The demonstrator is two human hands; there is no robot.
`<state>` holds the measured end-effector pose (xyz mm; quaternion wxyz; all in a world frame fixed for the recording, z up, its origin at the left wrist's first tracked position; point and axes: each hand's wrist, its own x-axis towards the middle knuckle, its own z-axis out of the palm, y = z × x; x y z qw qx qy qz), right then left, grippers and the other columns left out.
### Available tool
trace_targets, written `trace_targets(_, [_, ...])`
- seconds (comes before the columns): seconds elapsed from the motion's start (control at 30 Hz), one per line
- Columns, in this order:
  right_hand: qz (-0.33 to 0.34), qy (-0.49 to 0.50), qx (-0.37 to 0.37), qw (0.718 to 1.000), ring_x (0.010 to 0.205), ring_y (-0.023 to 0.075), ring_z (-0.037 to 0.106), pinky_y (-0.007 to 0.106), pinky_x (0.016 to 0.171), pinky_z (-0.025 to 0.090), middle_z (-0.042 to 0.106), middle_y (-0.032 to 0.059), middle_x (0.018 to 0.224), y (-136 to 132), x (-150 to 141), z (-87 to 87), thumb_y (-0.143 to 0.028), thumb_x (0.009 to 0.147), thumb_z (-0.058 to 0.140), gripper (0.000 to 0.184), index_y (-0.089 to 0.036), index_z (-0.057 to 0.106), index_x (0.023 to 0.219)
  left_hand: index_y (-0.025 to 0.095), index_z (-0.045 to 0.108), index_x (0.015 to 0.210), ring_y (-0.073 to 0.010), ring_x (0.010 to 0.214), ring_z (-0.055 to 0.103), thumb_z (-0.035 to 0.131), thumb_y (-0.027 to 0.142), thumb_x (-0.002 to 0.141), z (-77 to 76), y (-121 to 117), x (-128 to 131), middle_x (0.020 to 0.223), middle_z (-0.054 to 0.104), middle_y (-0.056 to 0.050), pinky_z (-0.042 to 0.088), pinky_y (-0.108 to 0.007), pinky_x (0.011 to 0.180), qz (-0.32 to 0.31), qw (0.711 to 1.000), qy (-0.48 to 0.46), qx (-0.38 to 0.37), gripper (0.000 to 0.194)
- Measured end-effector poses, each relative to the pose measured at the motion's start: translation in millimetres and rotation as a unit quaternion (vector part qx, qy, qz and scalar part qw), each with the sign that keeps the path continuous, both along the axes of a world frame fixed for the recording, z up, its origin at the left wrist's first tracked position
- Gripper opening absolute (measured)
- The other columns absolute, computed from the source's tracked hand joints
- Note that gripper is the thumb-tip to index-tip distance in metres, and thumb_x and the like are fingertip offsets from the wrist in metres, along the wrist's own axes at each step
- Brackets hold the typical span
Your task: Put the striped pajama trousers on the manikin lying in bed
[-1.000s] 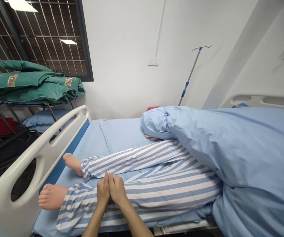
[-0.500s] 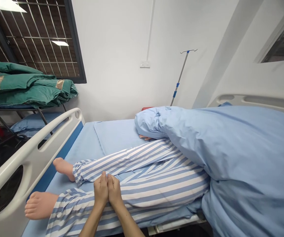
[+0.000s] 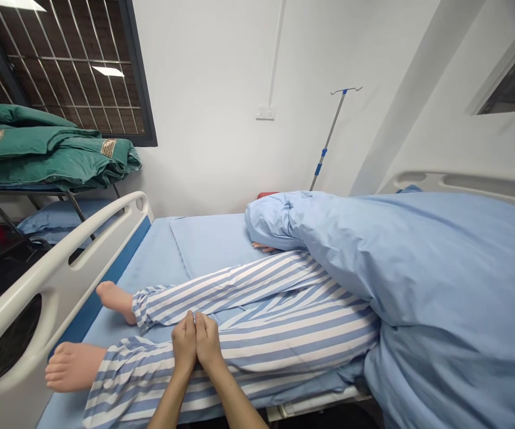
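Observation:
My left hand [image 3: 184, 342] and my right hand [image 3: 208, 341] are closed into fists side by side, thumbs on top and pointing away from me. They touch or nearly touch each other, and no object shows in either. Below them is the near leg of the blue-and-white striped trousers [image 3: 293, 342] on a lying figure; whether my fists rest on the cloth or hover over it I cannot tell. The figure's bare feet [image 3: 76, 366] lie at the left. A light blue quilt [image 3: 409, 256] covers its upper body, with some fingers [image 3: 264, 246] showing under the edge.
The bed's white footboard [image 3: 54, 298] stands at the left and its headboard [image 3: 476, 182] at the far right. Folded green bedding [image 3: 47, 155] lies on a rack at the far left. Behind the bed rises a drip stand [image 3: 329, 140] near the wall.
The view has shifted slightly, so the background sits a little higher at left. Both fists keep their pose side by side over the near leg.

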<state>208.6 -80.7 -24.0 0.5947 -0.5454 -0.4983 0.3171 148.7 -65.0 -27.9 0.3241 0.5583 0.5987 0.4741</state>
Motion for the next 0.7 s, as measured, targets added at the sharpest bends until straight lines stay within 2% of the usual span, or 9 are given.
trace_targets(0.17, [0.015, -0.077, 0.005, 0.997, 0.057, 0.0128, 0.05, 0.023, 0.054, 0.033, 0.057, 0.0027, 0.059, -10.1, 15.6, 6.4, -0.037, 0.092, 0.031, 0.043, -0.017, 0.055, 0.063, 0.018, 0.051, 0.052, -0.0146, 0.052, 0.046, 0.039, 0.053, 0.08, 2.8, -1.8, 2.8, 0.051, 0.055, -0.003, 0.033, -0.025, 0.055, -0.035, 0.999, 0.009, 0.029, 0.046])
trace_targets(0.33, [0.015, -0.152, 0.02, 0.988, 0.053, 0.0113, 0.045, 0.023, 0.053, 0.028, 0.054, 0.0008, 0.056, -16.5, 31.5, 15.0, -0.036, 0.093, 0.03, 0.044, -0.017, 0.054, 0.061, 0.018, 0.057, 0.056, -0.0156, 0.055, 0.048, 0.039, 0.051, 0.08, 1.6, -2.4, 4.7, 0.055, 0.059, -0.004, 0.033, -0.026, 0.057, -0.044, 0.997, 0.043, 0.045, 0.044])
trace_targets(0.57, [0.011, -0.127, 0.014, 0.992, 0.054, 0.0119, 0.048, 0.022, 0.054, 0.029, 0.056, 0.0018, 0.056, -8.3, 29.5, 0.3, -0.04, 0.093, 0.028, 0.047, -0.017, 0.053, 0.061, 0.019, 0.059, 0.058, -0.0174, 0.058, 0.052, 0.04, 0.052, 0.079, -0.8, -2.7, 4.8, 0.059, 0.062, -0.006, 0.037, -0.027, 0.059, -0.06, 0.997, 0.031, 0.04, 0.043])
trace_targets(0.7, [-0.005, -0.068, 0.012, 0.998, 0.056, 0.0129, 0.049, 0.022, 0.055, 0.033, 0.055, 0.0019, 0.058, -7.9, 33.0, -0.2, -0.043, 0.092, 0.028, 0.046, -0.017, 0.051, 0.061, 0.019, 0.048, 0.052, -0.0152, 0.054, 0.047, 0.039, 0.056, 0.078, 14.0, -0.7, 21.2, 0.052, 0.054, -0.003, 0.037, -0.026, 0.054, -0.086, 0.995, -0.041, -0.015, 0.046])
